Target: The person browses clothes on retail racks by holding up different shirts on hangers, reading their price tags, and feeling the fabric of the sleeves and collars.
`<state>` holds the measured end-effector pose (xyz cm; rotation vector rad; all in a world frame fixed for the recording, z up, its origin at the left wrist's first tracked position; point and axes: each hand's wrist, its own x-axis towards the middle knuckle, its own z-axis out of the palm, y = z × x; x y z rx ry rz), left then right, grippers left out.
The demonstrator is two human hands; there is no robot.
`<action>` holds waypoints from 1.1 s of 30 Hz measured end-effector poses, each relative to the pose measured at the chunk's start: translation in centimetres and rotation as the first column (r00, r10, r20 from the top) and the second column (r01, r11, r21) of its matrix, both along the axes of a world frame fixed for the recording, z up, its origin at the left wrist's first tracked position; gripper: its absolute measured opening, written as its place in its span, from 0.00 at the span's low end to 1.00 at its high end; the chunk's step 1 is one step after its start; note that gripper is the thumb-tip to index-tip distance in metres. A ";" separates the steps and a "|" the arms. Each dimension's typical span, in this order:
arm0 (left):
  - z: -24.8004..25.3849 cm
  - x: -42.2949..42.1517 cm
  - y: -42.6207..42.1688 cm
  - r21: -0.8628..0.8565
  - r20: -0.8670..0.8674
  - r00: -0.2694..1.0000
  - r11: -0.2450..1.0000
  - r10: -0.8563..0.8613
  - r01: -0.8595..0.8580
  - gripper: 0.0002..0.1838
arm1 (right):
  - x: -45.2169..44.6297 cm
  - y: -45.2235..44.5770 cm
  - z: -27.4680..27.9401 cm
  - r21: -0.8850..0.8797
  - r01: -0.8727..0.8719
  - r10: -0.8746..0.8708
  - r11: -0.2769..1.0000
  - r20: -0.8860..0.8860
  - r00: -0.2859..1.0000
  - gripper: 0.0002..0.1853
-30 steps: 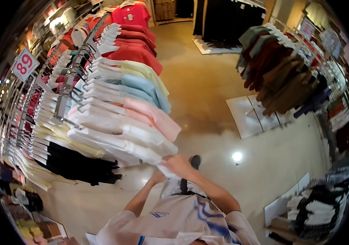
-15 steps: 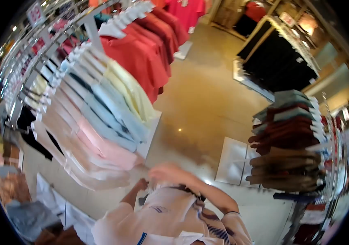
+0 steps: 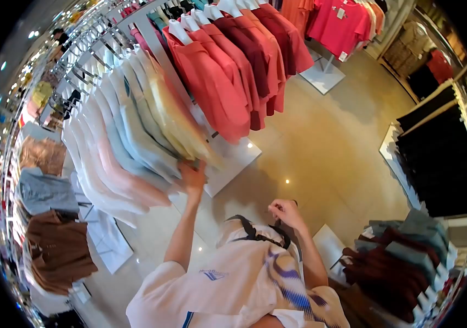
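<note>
My left hand (image 3: 192, 177) reaches up to the lower edge of the pale garments, its fingers apart against the pale yellow shirt (image 3: 169, 123) and the light blue shirt (image 3: 135, 139). These hang on white hangers beside pink shirts (image 3: 114, 164) and white shirts (image 3: 83, 158). In front of my chest, to the right, my right hand (image 3: 285, 210) is held up with its fingers curled in. Whatever it may hold is hidden. It touches no garment on the rack. Coral and red shirts (image 3: 217, 82) hang just beyond the yellow ones.
A white rack base (image 3: 233, 164) lies on the floor beneath the garments. Black garments (image 3: 436, 158) hang at the right, with dark red and grey-green ones (image 3: 397, 262) below them. Brown (image 3: 58, 251) and grey-blue (image 3: 47, 191) tops are at the left. A pink shirt (image 3: 340, 24) hangs farther back.
The view has turned, bringing the red shirts nearer the centre. My left hand has risen from near my waist to the pale garments. My right hand has moved rightward, apart from my left.
</note>
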<state>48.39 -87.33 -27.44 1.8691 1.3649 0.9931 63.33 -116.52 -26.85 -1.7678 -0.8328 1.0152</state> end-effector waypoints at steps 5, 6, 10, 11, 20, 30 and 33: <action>-4.3 2.0 2.7 0.201 -0.014 0.970 0.951 0.244 -0.236 0.14 | 10.7 -5.2 0.2 0.086 -0.032 0.036 0.996 -0.045 0.998 0.10; -4.5 2.6 3.0 0.214 -0.003 0.966 0.944 0.258 -0.252 0.14 | 12.9 -6.3 -0.1 0.102 -0.047 0.051 0.994 -0.036 0.998 0.10; -3.2 3.7 1.9 -0.073 0.286 0.916 0.960 0.281 -0.272 0.14 | 20.0 -9.0 -1.7 0.039 -0.027 0.033 0.999 -0.151 0.988 0.10; -2.7 3.6 1.1 -0.180 0.292 0.910 0.951 0.295 -0.250 0.15 | 21.3 -9.3 -1.9 0.013 -0.010 0.011 1.000 -0.132 0.991 0.10; -3.5 9.7 -6.7 -0.494 0.075 0.976 0.858 0.205 -0.142 0.16 | 29.8 -7.0 -2.9 0.063 -0.181 0.192 0.981 -0.294 0.937 0.09; 6.2 42.0 -7.6 -0.061 0.314 0.947 0.995 -0.060 0.083 0.19 | 47.4 0.4 -1.0 0.012 -0.322 0.317 0.947 -0.212 0.924 0.09; 5.1 48.1 -5.7 0.021 0.307 0.944 0.991 0.117 -0.130 0.29 | 53.3 2.9 0.7 -0.013 -0.328 0.320 0.945 -0.190 0.928 0.10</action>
